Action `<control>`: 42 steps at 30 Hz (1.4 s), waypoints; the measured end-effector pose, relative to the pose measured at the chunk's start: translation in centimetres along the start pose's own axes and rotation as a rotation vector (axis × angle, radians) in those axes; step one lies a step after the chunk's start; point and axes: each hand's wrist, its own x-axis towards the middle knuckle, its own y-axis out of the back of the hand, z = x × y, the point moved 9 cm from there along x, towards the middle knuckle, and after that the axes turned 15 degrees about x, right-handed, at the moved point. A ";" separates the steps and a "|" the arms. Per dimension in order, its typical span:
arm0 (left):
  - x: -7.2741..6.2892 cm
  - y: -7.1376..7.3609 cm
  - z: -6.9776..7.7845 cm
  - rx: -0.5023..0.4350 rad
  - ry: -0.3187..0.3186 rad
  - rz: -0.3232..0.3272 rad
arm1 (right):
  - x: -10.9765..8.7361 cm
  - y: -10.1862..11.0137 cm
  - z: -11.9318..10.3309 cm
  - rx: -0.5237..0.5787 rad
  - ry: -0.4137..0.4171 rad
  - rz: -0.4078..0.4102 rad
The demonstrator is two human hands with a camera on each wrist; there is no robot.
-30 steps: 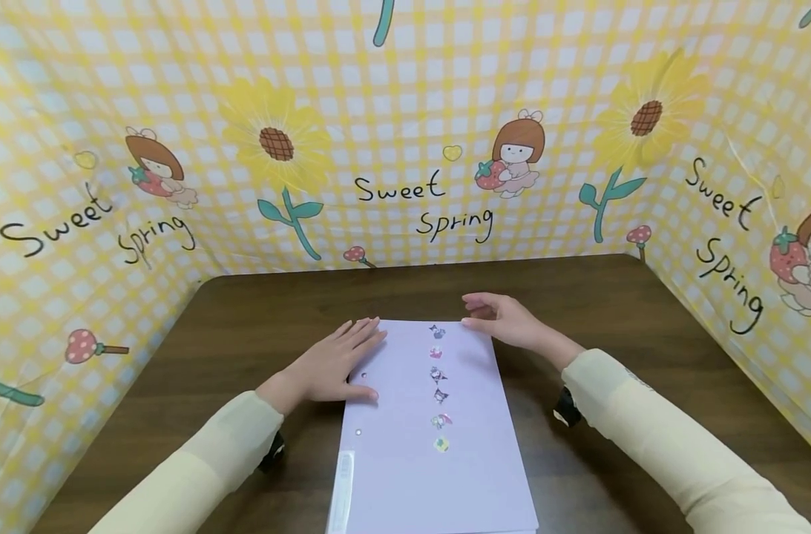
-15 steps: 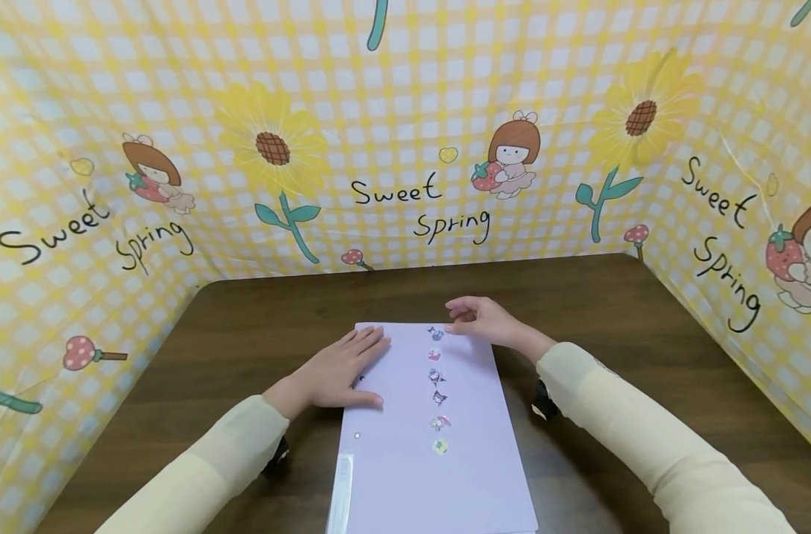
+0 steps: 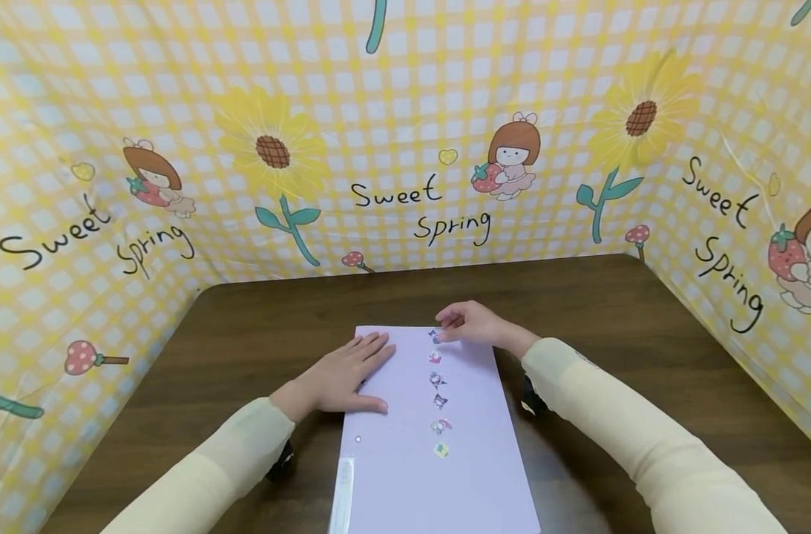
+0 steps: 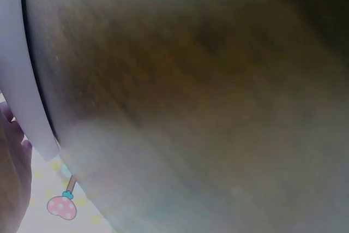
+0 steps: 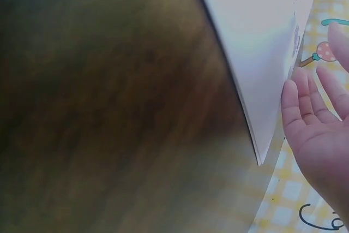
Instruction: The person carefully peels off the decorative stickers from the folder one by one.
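A lilac sheet (image 3: 472, 475), which looks like a folder, lies on the table with small punched holes near its left edge. A column of several small cartoon stickers (image 3: 440, 401) runs down its middle. On the upper left of the sheet, my left hand (image 3: 343, 377) rests flat with fingers spread and thumb out. At the upper right, my right hand (image 3: 473, 325) hovers with loosely bent fingers, the thumb tip right at the top sticker (image 3: 435, 337). From the right wrist view, the palm of the right hand (image 5: 319, 129) faces the camera, thumb apart from the fingers, nothing between them.
A clear label strip (image 3: 343, 493) sits along the sheet's lower left edge. Dark wooden table (image 3: 265, 319) surrounds the sheet. Behind and on both sides hangs a yellow checked cloth (image 3: 378, 111) printed with flowers and "Sweet Spring".
My right hand has moved left along the sheet's top edge, bringing its thumb to the top sticker. My left hand has shifted slightly right and stays flat on the sheet.
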 end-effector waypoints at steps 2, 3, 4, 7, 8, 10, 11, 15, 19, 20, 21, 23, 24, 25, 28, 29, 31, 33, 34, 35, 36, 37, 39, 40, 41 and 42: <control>0.0 0.0 0.1 -0.003 -0.004 0.000 | 0.2 -0.2 0.2 -0.019 -0.010 -0.009; 0.0 -0.1 0.2 -0.005 -0.007 0.000 | 0.2 -0.4 0.3 -0.028 -0.013 -0.016; -0.1 -0.1 0.2 -0.006 -0.010 -0.001 | 0.3 -0.5 0.4 -0.034 -0.019 -0.021; 0.0 -0.2 0.3 -0.005 -0.012 -0.003 | 0.5 -0.6 0.6 -0.049 -0.026 -0.026; 0.0 -0.3 0.3 -0.006 -0.013 -0.004 | 0.5 -0.7 0.6 -0.050 -0.026 -0.030; 0.0 -0.4 0.3 -0.003 -0.012 -0.007 | 0.5 -0.8 0.7 -0.057 -0.031 -0.032; 0.0 -0.5 0.3 -0.002 -0.012 -0.009 | 0.5 -0.8 0.7 -0.063 -0.030 -0.034; 0.0 -0.8 0.3 0.002 -0.011 -0.017 | 0.5 -1.0 0.8 -0.084 -0.035 -0.041; 0.0 -0.9 0.2 0.007 -0.009 -0.019 | 0.6 -1.1 0.9 -0.116 -0.038 -0.036; 0.0 -0.9 0.2 0.008 -0.009 -0.020 | 0.6 -1.1 0.9 -0.122 -0.038 -0.032; 0.0 -0.8 0.2 0.011 -0.009 -0.021 | 0.6 -1.1 0.8 -0.133 -0.029 -0.031; 0.0 -0.7 0.2 0.011 -0.011 -0.019 | 0.7 -1.1 0.7 -0.158 -0.017 -0.024; 0.0 -0.7 0.2 0.012 -0.011 -0.019 | 0.7 -1.1 0.6 -0.167 -0.013 -0.020; 0.0 -0.6 0.2 0.009 -0.012 -0.017 | 0.7 -1.1 0.6 -0.179 -0.005 -0.017; 0.0 -0.5 0.2 0.003 -0.012 -0.013 | 0.8 -1.1 0.5 -0.209 0.000 -0.002; -0.1 -0.4 0.2 0.003 -0.012 -0.015 | 0.8 -1.1 0.5 -0.216 0.001 0.001; -0.1 -0.4 0.2 0.000 -0.010 -0.019 | 0.8 -1.2 0.4 -0.231 0.002 0.006; -0.1 -0.5 0.1 0.003 -0.007 -0.024 | 0.8 -1.2 0.4 -0.238 0.002 0.010; -0.1 -0.5 0.1 0.003 -0.006 -0.027 | 0.9 -1.2 0.3 -0.242 0.004 0.011; -0.1 -0.5 0.1 0.003 -0.004 -0.028 | 0.9 -1.2 0.3 -0.247 0.006 0.011; -0.1 -0.6 0.1 0.002 -0.002 -0.026 | 0.9 -1.2 0.2 -0.251 0.010 0.011; 0.0 -0.6 0.0 0.001 -0.001 -0.027 | 0.9 -1.3 0.2 -0.253 0.013 0.011; 0.0 -0.7 0.0 0.004 0.000 -0.026 | 1.0 -1.3 0.1 -0.260 0.022 0.009; 0.0 -0.7 0.0 0.005 0.001 -0.026 | 1.0 -1.3 0.1 -0.263 0.026 0.007; 0.0 -0.7 0.0 0.008 0.000 -0.024 | 1.0 -1.4 0.0 -0.264 0.031 0.005; 0.0 -0.7 0.0 0.008 0.000 -0.023 | 1.1 -1.4 0.0 -0.266 0.037 0.003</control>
